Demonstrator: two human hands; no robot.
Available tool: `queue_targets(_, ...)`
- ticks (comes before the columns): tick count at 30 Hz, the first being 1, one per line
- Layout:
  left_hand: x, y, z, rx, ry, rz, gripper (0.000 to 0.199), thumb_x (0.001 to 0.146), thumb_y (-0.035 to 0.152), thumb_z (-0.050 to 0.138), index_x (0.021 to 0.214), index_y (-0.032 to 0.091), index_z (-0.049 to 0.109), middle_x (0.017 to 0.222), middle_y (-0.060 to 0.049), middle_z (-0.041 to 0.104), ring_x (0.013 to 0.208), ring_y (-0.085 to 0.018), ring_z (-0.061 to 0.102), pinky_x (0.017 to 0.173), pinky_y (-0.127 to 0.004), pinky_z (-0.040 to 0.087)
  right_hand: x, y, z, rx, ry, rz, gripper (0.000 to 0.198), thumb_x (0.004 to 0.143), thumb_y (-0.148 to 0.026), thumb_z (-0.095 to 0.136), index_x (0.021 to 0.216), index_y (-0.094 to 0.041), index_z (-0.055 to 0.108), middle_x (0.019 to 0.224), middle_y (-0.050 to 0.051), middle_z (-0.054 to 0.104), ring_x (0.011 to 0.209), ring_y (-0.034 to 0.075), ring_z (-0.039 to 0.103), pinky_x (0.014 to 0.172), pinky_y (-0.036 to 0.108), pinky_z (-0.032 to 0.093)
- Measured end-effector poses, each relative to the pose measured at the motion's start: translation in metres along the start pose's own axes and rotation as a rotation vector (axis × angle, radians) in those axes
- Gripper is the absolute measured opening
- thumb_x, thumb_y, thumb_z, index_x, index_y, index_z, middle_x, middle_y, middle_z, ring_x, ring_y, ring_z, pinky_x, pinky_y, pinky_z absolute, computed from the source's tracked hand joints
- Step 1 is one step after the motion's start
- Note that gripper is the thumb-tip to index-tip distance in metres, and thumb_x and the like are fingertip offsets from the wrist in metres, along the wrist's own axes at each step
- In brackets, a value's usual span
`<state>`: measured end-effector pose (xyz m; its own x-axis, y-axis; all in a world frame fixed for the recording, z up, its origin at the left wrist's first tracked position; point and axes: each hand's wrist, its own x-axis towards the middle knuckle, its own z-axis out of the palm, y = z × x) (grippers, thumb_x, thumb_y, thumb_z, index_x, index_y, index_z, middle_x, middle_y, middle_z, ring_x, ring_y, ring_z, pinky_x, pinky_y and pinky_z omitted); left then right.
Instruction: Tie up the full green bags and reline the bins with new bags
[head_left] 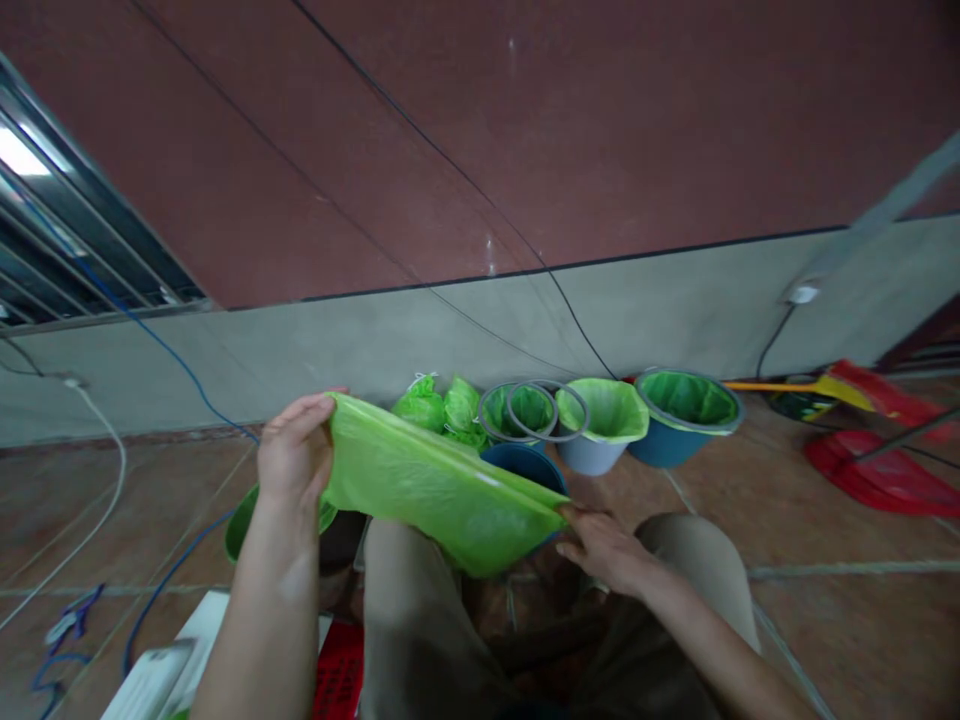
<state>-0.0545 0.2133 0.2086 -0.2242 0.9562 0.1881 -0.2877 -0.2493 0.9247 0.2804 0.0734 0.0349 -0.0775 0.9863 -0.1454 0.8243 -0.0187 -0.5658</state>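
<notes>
A light green plastic bag [442,480] is stretched out flat in front of my knees. My left hand [296,445] pinches its upper left corner, and my right hand [604,545] grips the lower right end. Behind the bag, partly covered by it, stands a blue bin [529,462] on the floor. Two grey rings [551,384] overlap above it, in front of a bin lined in green [499,410]. Farther right are a pale bin [592,455] and a larger blue bin [671,445], both with green liners.
Tied green bags [420,405] lean near the wall. A red dustpan [870,470] and a yellow-handled broom [847,385] lie at the right. A green container [241,525] stands beside my left forearm, and a blue cable [161,590] crosses the tiles. A white box [176,650] sits at lower left.
</notes>
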Motion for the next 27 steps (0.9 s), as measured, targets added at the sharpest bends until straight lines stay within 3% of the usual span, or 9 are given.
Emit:
queue_targets(3,0.002,0.000,-0.009,0.005,0.018,0.041,0.012,0.060,0.020,0.078,0.066,0.015,0.067,0.076,-0.001,0.071,0.073,-0.014,0.064,0.077,-0.030,0.052,0.002,0.000,-0.003,-0.100,0.088,0.021,0.035,0.081,-0.023,0.062,0.116,-0.020,0.065,0.124,0.013,0.067,0.120,0.033,0.058,0.108,0.056,0.031)
queue_targets(5,0.003,0.000,-0.016,-0.020,0.059,0.060,0.013,0.061,0.019,0.078,0.068,0.014,0.068,0.075,-0.001,0.071,0.073,-0.014,0.063,0.077,-0.029,0.051,0.001,-0.007,-0.008,-0.067,0.150,0.015,0.036,0.082,-0.023,0.060,0.118,-0.019,0.065,0.123,0.014,0.067,0.119,0.033,0.058,0.106,0.054,0.035)
queue_targets(9,0.002,0.004,-0.026,-0.043,0.122,0.058,0.010,0.065,0.018,0.075,0.067,0.015,0.066,0.071,-0.001,0.070,0.069,-0.013,0.061,0.074,-0.027,0.051,-0.002,-0.025,-0.027,0.303,0.257,-0.076,0.033,0.087,-0.035,0.059,0.117,-0.025,0.068,0.114,0.008,0.072,0.108,0.029,0.065,0.097,0.043,0.048)
queue_targets(13,-0.002,0.011,-0.028,-0.031,0.078,0.101,0.010,0.068,0.018,0.074,0.066,0.016,0.065,0.069,0.000,0.069,0.067,-0.012,0.061,0.071,-0.026,0.052,0.009,-0.027,-0.036,0.611,0.485,-0.076,0.038,0.086,-0.044,0.063,0.119,-0.027,0.067,0.124,0.007,0.068,0.117,0.027,0.061,0.102,0.042,0.046)
queue_targets(16,-0.003,0.014,-0.029,-0.010,0.077,0.125,0.009,0.066,0.020,0.075,0.066,0.017,0.066,0.069,0.001,0.068,0.066,-0.013,0.061,0.068,-0.025,0.053,0.019,-0.019,-0.024,0.729,0.220,-0.054,0.058,0.079,-0.048,0.070,0.131,-0.024,0.060,0.133,0.011,0.063,0.120,0.028,0.059,0.101,0.045,0.048)
queue_targets(19,0.000,0.011,-0.033,0.036,0.075,0.117,0.010,0.065,0.023,0.075,0.066,0.019,0.067,0.071,0.001,0.069,0.066,-0.013,0.061,0.065,-0.025,0.054,0.015,-0.020,-0.002,0.637,-0.098,-0.070,0.081,0.068,-0.047,0.079,0.140,-0.022,0.052,0.140,0.014,0.057,0.122,0.030,0.058,0.101,0.046,0.047)
queue_targets(22,0.006,0.003,-0.040,0.042,0.100,0.107,0.010,0.065,0.022,0.076,0.067,0.018,0.067,0.071,0.001,0.069,0.067,-0.013,0.062,0.068,-0.025,0.054,0.003,-0.029,0.019,0.537,-0.236,-0.149,0.088,0.061,-0.039,0.084,0.140,-0.021,0.050,0.135,0.012,0.061,0.120,0.030,0.059,0.101,0.043,0.046)
queue_targets(24,0.009,-0.003,-0.044,0.034,0.117,0.094,0.011,0.065,0.021,0.076,0.068,0.017,0.067,0.070,0.001,0.068,0.068,-0.012,0.062,0.070,-0.025,0.053,-0.002,-0.033,0.029,0.501,-0.238,-0.189,0.078,0.061,-0.033,0.082,0.134,-0.022,0.055,0.124,0.008,0.067,0.113,0.028,0.061,0.096,0.039,0.047)
queue_targets(27,0.012,-0.007,-0.046,0.016,0.118,0.085,0.012,0.064,0.019,0.077,0.070,0.016,0.067,0.070,0.002,0.068,0.068,-0.011,0.061,0.072,-0.023,0.053,0.002,-0.030,0.028,0.416,-0.079,-0.110,0.026,0.076,-0.032,0.065,0.099,-0.019,0.070,0.088,0.003,0.073,0.084,0.024,0.066,0.077,0.034,0.049)
